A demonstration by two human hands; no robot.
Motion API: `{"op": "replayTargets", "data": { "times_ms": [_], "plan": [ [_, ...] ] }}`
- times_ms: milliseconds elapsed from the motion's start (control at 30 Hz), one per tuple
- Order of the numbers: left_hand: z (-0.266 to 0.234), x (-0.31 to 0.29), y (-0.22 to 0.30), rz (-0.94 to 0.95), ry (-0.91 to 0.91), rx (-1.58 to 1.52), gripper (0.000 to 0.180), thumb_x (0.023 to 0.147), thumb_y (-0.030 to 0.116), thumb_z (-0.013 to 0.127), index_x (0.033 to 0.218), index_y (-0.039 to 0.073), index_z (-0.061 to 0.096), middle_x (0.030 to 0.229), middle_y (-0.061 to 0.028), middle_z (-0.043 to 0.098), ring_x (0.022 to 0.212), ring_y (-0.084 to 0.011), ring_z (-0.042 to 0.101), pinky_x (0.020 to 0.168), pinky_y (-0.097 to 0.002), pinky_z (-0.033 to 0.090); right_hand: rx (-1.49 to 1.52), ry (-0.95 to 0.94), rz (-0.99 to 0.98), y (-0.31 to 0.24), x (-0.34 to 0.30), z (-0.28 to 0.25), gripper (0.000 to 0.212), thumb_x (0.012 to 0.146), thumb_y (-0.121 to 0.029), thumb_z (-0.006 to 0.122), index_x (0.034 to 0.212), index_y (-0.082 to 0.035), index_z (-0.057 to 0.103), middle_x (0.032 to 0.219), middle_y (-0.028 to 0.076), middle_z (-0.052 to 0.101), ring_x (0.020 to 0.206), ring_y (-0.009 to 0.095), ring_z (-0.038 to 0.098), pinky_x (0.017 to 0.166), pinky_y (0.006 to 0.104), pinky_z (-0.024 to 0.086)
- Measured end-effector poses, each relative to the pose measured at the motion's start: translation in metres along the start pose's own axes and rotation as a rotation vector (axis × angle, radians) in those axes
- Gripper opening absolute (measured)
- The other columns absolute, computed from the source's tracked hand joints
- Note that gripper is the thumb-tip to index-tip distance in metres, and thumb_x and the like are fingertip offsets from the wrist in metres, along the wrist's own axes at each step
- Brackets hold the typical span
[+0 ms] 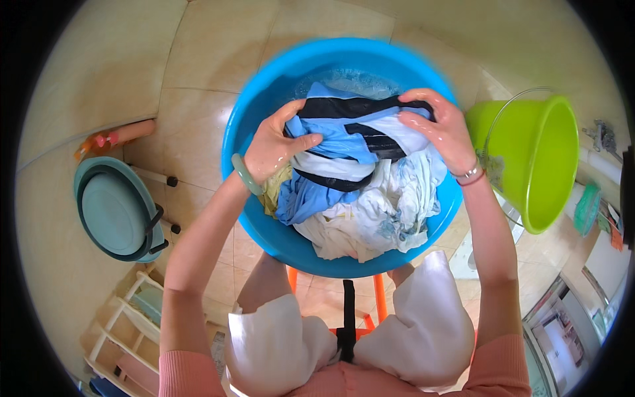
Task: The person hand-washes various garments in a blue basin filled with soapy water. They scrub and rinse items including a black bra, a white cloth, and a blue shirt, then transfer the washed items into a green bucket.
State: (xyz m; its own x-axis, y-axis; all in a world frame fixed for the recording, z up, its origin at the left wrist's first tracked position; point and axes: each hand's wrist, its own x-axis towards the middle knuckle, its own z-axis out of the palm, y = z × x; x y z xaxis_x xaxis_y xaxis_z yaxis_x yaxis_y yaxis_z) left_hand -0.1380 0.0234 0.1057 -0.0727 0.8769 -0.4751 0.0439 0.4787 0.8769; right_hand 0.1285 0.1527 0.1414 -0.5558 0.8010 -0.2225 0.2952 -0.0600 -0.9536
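A wet garment [337, 140] in blue, black and white is stretched between my two hands, over a large blue basin [357, 266]. My left hand [274, 142] grips its left edge, thumb on top and fingers behind the cloth. On the upper right, my right hand [444, 129] pinches the black and white part, fingers curled over the far edge. Below the garment lie white clothes [383, 212], a blue cloth [305, 202] and a yellowish cloth [272, 192], bunched in the basin. Sudsy water [350, 81] shows at the basin's far side.
A lime green bucket [554, 165] with a wire handle stands right of the basin. On the left, teal basins [112, 213] lean by the wall near a pinkish bottle [131, 132]. A white shelf rack [109, 337] is at lower left. Orange stool legs [380, 298] show between my knees.
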Motion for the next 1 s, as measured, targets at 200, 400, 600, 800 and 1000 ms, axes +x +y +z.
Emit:
{"op": "replayTargets", "data": {
  "times_ms": [200,400,600,800,1000],
  "plan": [
    [-0.014,-0.06,0.1,0.249,0.036,0.24,0.055,0.079,0.003,0.077,0.128,-0.004,0.054,0.115,-0.0071,0.063,0.101,-0.0135,0.059,0.089,-0.0282,0.049,0.415,0.149,-0.058,-0.082,-0.053,-0.021,0.028,0.087,-0.001,0.063,0.115,-0.001,0.058,0.108,0.005,0.06,0.097,0.012,0.057,0.088,0.026,0.045],
    [-0.021,-0.125,0.197,0.45,-0.011,0.409,0.06,0.07,0.005,0.082,0.125,0.005,0.059,0.121,-0.0106,0.064,0.104,-0.0205,0.063,0.091,-0.0338,0.05,0.724,0.179,-0.318,-0.147,-0.086,-0.041,0.036,0.091,-0.003,0.056,0.127,-0.001,0.049,0.117,0.01,0.056,0.107,0.018,0.056,0.095,0.0329,0.044],
    [-0.027,-0.145,0.247,0.663,0.017,0.663,0.061,0.056,-0.002,0.075,0.116,0.003,0.065,0.105,-0.008,0.068,0.083,-0.0202,0.064,0.076,-0.0299,0.05,0.957,0.292,-0.455,-0.145,-0.1,-0.08,0.05,0.096,-0.014,0.053,0.14,0.004,0.037,0.131,0.018,0.05,0.119,0.026,0.053,0.103,0.0421,0.042],
    [-0.021,-0.127,0.175,0.804,-0.17,0.947,0.034,0.06,0.004,0.073,0.093,0.008,0.069,0.08,-0.0033,0.064,0.075,-0.0207,0.062,0.068,-0.032,0.05,0.196,0.047,-0.19,-0.096,-0.096,-0.069,0.024,0.086,-0.011,0.063,0.106,0.002,0.061,0.101,0.012,0.065,0.083,0.02,0.063,0.082,0.0335,0.049],
    [0.012,-0.116,0.009,0.465,-0.481,1.037,0.027,0.077,0.018,0.073,0.103,0.014,0.068,0.089,-0.0042,0.062,0.08,-0.0231,0.064,0.072,-0.0372,0.052,-0.564,-0.381,-0.148,0.011,-0.108,-0.005,0.012,0.083,-0.019,0.069,0.076,-0.01,0.065,0.066,0.005,0.062,0.061,0.022,0.058,0.069,0.0319,0.042]
  ]
}}
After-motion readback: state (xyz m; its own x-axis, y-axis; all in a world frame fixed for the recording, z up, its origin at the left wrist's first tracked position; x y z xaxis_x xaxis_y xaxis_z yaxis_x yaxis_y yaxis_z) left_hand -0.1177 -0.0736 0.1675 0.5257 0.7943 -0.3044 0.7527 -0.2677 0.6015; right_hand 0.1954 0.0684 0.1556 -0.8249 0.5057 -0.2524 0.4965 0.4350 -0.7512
